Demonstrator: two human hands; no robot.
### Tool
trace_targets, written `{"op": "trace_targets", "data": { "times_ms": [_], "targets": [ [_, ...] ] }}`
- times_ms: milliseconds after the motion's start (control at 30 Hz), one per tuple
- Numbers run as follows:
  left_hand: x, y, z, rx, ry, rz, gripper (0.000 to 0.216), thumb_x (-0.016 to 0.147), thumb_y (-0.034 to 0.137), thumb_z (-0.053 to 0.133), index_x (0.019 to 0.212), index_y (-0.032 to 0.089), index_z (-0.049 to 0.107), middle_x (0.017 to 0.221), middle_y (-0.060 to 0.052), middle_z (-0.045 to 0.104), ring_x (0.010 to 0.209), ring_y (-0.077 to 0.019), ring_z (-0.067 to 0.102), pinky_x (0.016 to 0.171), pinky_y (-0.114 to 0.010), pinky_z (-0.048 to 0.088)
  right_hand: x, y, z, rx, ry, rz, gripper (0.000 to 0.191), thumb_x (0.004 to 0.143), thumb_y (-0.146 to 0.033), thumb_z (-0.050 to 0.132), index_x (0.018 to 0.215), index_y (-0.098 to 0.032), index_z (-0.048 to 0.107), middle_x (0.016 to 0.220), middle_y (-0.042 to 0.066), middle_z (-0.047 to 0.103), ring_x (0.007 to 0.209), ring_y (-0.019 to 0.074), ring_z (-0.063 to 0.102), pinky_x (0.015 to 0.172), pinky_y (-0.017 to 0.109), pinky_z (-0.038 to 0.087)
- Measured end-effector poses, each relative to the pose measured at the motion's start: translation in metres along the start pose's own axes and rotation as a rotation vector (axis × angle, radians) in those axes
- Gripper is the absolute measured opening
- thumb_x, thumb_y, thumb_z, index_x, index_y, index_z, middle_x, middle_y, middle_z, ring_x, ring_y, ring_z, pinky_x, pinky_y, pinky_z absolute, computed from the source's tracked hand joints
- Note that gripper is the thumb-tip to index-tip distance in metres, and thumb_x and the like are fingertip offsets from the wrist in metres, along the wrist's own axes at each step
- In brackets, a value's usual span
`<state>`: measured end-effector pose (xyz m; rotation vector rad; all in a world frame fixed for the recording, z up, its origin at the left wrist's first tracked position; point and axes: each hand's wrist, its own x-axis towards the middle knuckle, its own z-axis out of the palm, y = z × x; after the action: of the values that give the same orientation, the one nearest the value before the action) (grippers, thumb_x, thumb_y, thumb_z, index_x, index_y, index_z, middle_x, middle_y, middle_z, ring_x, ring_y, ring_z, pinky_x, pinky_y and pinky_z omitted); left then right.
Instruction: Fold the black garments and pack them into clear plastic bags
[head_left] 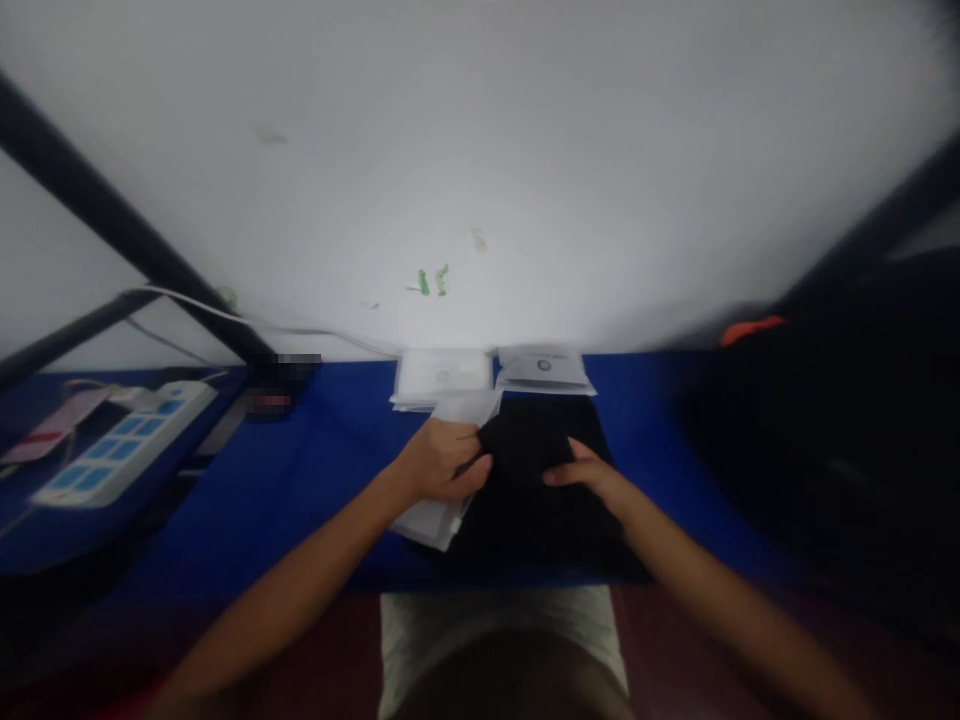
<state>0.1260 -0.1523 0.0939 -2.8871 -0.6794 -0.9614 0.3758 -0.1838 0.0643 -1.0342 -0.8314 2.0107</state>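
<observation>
A black folded cloth (536, 500) lies on the blue table (300, 480) in front of me. My left hand (442, 460) is closed, its fingers pinching the cloth's left edge where it meets a white plastic sleeve (435, 520) that pokes out beneath it. My right hand (589, 475) rests on top of the cloth with its fingers curled down against the fabric. The picture is blurred, so fine detail of the fingers is unclear.
Two white packets (442, 375) (544, 370) lie at the table's back edge against the white wall. A white and blue power strip (124, 440) sits at the left, near dark metal bars (112, 225). A large black bag (840, 440) fills the right side.
</observation>
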Motion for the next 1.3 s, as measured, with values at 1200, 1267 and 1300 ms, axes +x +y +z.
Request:
{"op": "trace_targets", "data": {
  "times_ms": [1200, 1267, 1300],
  "targets": [
    [-0.035, 0.055, 0.026, 0.203, -0.611, -0.171, 0.022, 0.087, 0.034, 0.062, 0.098, 0.016, 0.057, 0.089, -0.010, 0.065, 0.066, -0.0231, 0.065, 0.054, -0.031, 0.045, 0.046, 0.027, 0.036, 0.006, 0.223, -0.296, 0.026, 0.063, -0.022, 0.070, 0.088, -0.018, 0.066, 0.074, 0.002, 0.073, 0.075, 0.0241, 0.069, 0.068, 0.033, 0.053],
    [-0.033, 0.058, 0.029, 0.207, -0.586, -0.192, 0.019, 0.086, 0.030, 0.062, 0.098, 0.016, 0.056, 0.090, -0.010, 0.064, 0.069, -0.0234, 0.064, 0.056, -0.031, 0.046, 0.046, 0.029, 0.041, -0.017, 0.250, -0.361, 0.033, 0.065, -0.023, 0.067, 0.098, -0.019, 0.066, 0.079, 0.002, 0.074, 0.080, 0.0243, 0.069, 0.070, 0.034, 0.053],
    [-0.032, 0.059, 0.030, 0.211, -0.573, -0.186, 0.019, 0.085, 0.029, 0.062, 0.097, 0.016, 0.056, 0.090, -0.010, 0.063, 0.071, -0.0238, 0.064, 0.057, -0.032, 0.046, 0.046, 0.030, 0.042, -0.034, 0.255, -0.385, 0.037, 0.065, -0.023, 0.065, 0.102, -0.020, 0.065, 0.081, 0.001, 0.073, 0.081, 0.0241, 0.068, 0.071, 0.034, 0.053]
  ]
}}
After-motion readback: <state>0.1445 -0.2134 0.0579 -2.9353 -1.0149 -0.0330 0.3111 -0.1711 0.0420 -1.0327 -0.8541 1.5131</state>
